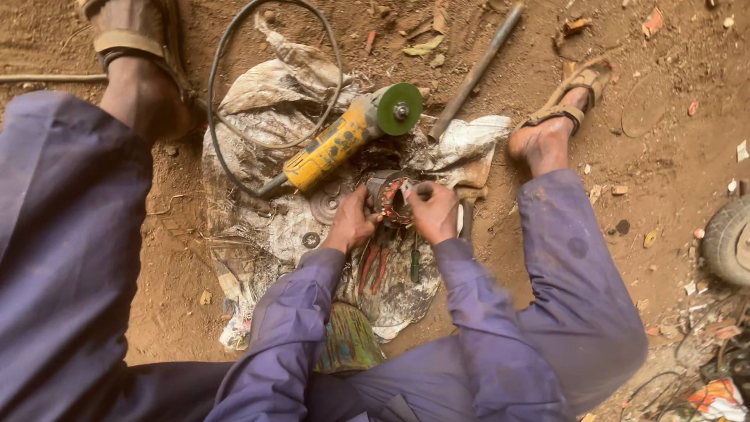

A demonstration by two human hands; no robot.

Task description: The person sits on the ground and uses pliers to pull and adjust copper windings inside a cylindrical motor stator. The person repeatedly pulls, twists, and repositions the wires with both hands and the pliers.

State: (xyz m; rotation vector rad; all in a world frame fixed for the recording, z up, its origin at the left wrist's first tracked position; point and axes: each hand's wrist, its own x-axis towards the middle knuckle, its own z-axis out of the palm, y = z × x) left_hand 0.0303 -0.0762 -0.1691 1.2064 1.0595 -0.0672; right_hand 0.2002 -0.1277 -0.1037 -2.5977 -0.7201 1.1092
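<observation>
My left hand [351, 221] grips the side of a round metal motor stator [388, 195] with copper windings showing inside it. My right hand [432, 209] holds the stator's other side, fingers curled at its rim. Both hands rest over a dirty white sack [266, 101] spread on the dirt. A yellow angle grinder [344, 137] with a green disc [399, 109] lies just beyond the stator. Red-handled pliers [373, 266] and a green-handled screwdriver [416, 262] lie under my wrists.
The grinder's black cable [223, 70] loops over the sack. A metal rod [475, 72] lies at the upper right. My sandalled feet [558, 117] flank the sack. A small wheel [728, 238] sits at the right edge. Round metal discs [324, 205] lie beside the stator.
</observation>
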